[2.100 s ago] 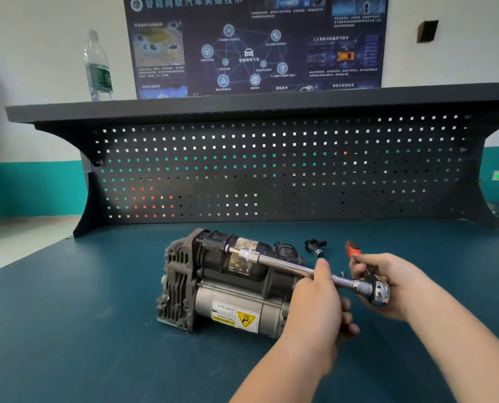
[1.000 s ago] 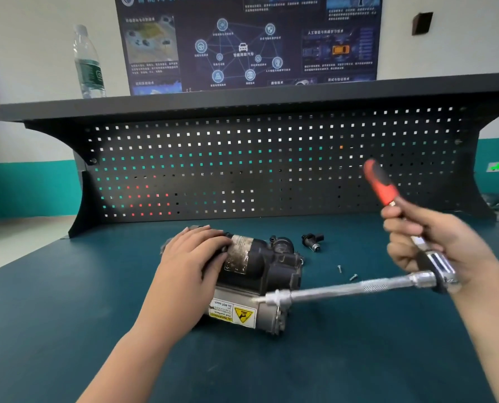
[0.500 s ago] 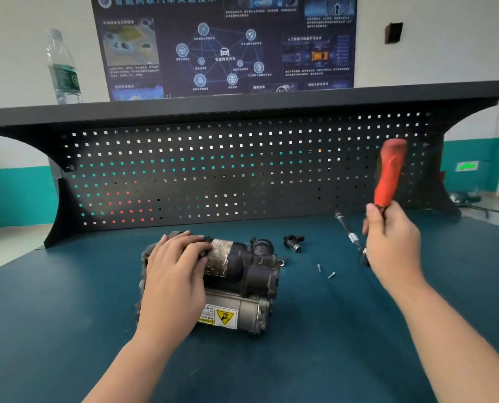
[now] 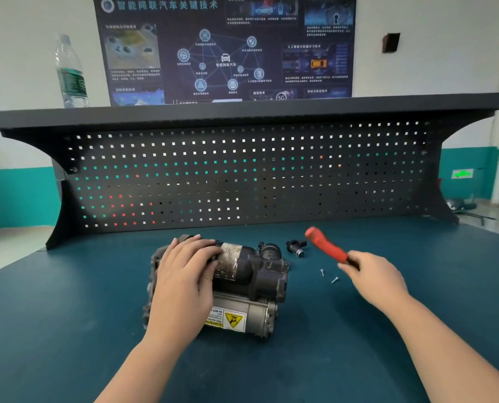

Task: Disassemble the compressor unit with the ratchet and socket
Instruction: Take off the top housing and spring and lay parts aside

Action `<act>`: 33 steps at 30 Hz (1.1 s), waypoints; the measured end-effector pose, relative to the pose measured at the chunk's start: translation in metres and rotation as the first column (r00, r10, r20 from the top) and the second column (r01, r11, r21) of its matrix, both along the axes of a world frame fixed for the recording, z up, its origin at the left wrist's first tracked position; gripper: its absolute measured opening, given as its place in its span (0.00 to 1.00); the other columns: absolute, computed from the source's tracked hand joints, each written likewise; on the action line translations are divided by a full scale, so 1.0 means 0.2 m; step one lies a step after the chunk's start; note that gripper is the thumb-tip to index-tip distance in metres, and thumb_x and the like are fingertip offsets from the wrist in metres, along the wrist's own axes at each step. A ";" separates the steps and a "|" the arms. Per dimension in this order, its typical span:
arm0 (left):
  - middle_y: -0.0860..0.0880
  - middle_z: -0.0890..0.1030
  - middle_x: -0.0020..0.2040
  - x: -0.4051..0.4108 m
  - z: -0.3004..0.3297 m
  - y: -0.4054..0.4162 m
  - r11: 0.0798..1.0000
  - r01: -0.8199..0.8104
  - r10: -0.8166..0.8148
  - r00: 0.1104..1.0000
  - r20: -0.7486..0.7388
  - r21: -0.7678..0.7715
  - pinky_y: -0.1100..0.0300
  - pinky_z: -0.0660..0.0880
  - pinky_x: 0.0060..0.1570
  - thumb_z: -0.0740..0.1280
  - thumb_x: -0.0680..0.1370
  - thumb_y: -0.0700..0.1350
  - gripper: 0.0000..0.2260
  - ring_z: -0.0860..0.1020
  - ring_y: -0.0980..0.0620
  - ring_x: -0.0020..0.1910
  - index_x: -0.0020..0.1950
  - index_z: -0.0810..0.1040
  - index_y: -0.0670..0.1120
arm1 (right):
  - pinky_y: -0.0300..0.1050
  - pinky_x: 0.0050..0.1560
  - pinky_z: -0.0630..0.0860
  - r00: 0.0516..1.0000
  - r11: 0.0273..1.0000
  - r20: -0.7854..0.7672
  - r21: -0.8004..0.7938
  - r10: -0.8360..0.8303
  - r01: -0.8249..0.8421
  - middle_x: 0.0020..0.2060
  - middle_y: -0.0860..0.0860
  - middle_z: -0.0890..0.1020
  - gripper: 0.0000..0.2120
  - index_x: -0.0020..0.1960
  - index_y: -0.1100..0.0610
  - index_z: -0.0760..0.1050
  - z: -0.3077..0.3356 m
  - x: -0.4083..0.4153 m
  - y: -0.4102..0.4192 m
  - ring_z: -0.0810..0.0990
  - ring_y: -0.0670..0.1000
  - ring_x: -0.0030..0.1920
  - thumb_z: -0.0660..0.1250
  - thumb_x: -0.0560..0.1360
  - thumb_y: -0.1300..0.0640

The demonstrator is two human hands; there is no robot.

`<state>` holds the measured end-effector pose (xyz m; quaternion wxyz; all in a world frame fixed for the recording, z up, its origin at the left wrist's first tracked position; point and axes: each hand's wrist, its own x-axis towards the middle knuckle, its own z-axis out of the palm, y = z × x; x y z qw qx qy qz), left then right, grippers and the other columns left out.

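The compressor unit (image 4: 251, 280), dark with a silver motor and a yellow warning label, lies on the blue bench (image 4: 68, 330). My left hand (image 4: 184, 274) rests on top of its left half, fingers spread over the black cylinder. My right hand (image 4: 373, 277) is to the right of the unit, above the bench, and grips the ratchet (image 4: 325, 247) by its red handle, which points up and to the left. The ratchet's head and socket are hidden behind my hand.
Two small screws (image 4: 328, 276) lie on the bench between the unit and my right hand. A small black fitting (image 4: 296, 247) sits behind them. A black pegboard (image 4: 242, 175) stands along the back, with a water bottle (image 4: 71, 74) on its shelf.
My left hand left the extension bar and settled on the compressor. My right hand pulled the ratchet off the unit, swung it upright, then lowered it to the right with the handle tilted left.
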<state>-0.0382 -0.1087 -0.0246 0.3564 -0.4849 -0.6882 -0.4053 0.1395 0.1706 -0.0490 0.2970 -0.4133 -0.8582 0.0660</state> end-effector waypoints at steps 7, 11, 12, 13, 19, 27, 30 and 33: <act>0.55 0.79 0.55 0.00 0.01 -0.01 1.000 -0.002 0.002 0.999 0.049 0.007 0.59 0.52 0.72 0.63 0.76 0.43 0.13 0.73 0.55 0.61 0.60 0.77 0.46 | 0.41 0.40 0.75 0.974 0.978 0.190 -0.190 0.121 -0.084 0.40 0.40 0.79 0.07 0.37 0.40 0.77 0.00 -0.03 -0.05 0.78 0.45 0.43 0.75 0.66 0.44; 0.61 0.76 0.58 -0.01 0.00 -0.01 1.000 0.000 -0.004 0.993 0.118 0.031 0.57 0.49 0.73 0.66 0.76 0.44 0.17 0.70 0.59 0.63 0.65 0.71 0.51 | 0.40 0.50 0.77 0.965 0.955 0.202 -0.278 0.165 -0.105 0.48 0.42 0.83 0.07 0.42 0.43 0.80 0.01 -0.02 -0.07 0.79 0.44 0.47 0.76 0.66 0.51; 0.65 0.74 0.59 -0.01 0.00 -0.02 0.997 0.040 -0.050 0.983 0.178 0.059 0.59 0.52 0.72 0.68 0.76 0.43 0.21 0.68 0.59 0.64 0.67 0.68 0.55 | 0.39 0.51 0.76 0.968 0.951 0.181 -0.287 0.175 -0.118 0.49 0.43 0.83 0.08 0.45 0.45 0.81 0.04 -0.01 -0.09 0.79 0.44 0.48 0.75 0.67 0.54; 0.68 0.72 0.61 -0.01 0.00 -0.03 0.992 0.087 -0.107 0.965 0.239 0.093 0.60 0.56 0.70 0.70 0.75 0.43 0.27 0.67 0.59 0.66 0.69 0.62 0.60 | 0.39 0.53 0.76 0.977 0.951 0.111 -0.272 0.182 -0.147 0.50 0.44 0.83 0.09 0.47 0.46 0.81 0.08 -0.01 -0.12 0.79 0.44 0.48 0.73 0.69 0.56; 0.63 0.64 0.68 -0.05 0.01 -0.05 0.975 0.167 -0.191 0.967 0.170 0.143 0.51 0.70 0.62 0.73 0.72 0.44 0.31 0.72 0.59 0.64 0.66 0.61 0.65 | 0.43 0.53 0.68 0.680 0.794 -0.418 0.403 0.602 -0.455 0.45 0.37 0.80 0.04 0.41 0.43 0.81 0.33 -0.18 -0.76 0.75 0.43 0.51 0.69 0.69 0.47; 0.69 0.63 0.68 -0.14 0.01 -0.08 0.989 0.142 -0.144 0.986 0.079 0.036 0.57 0.63 0.67 0.75 0.69 0.48 0.13 0.62 0.56 0.71 0.52 0.79 0.53 | 0.42 0.53 0.53 0.866 0.880 -0.195 0.228 0.461 -0.417 0.61 0.38 0.76 0.13 0.52 0.39 0.81 0.32 -0.41 -0.94 0.66 0.43 0.64 0.68 0.70 0.36; 0.68 0.62 0.70 -0.16 0.01 -0.09 0.981 0.191 -0.187 0.978 0.097 -0.032 0.55 0.58 0.70 0.77 0.67 0.47 0.20 0.55 0.61 0.74 0.55 0.74 0.58 | 0.43 0.55 0.55 0.843 0.868 -0.236 0.259 0.482 -0.424 0.58 0.39 0.80 0.10 0.50 0.41 0.83 0.31 -0.42 -0.94 0.71 0.45 0.62 0.71 0.70 0.41; 0.71 0.64 0.66 -0.17 0.00 -0.08 0.975 0.216 -0.207 0.968 0.142 -0.056 0.53 0.60 0.70 0.76 0.68 0.47 0.23 0.57 0.64 0.72 0.57 0.70 0.61 | 0.44 0.52 0.58 0.824 0.837 -0.236 0.345 0.514 -0.423 0.52 0.40 0.83 0.06 0.45 0.44 0.85 0.30 -0.42 -0.93 0.76 0.47 0.56 0.73 0.70 0.45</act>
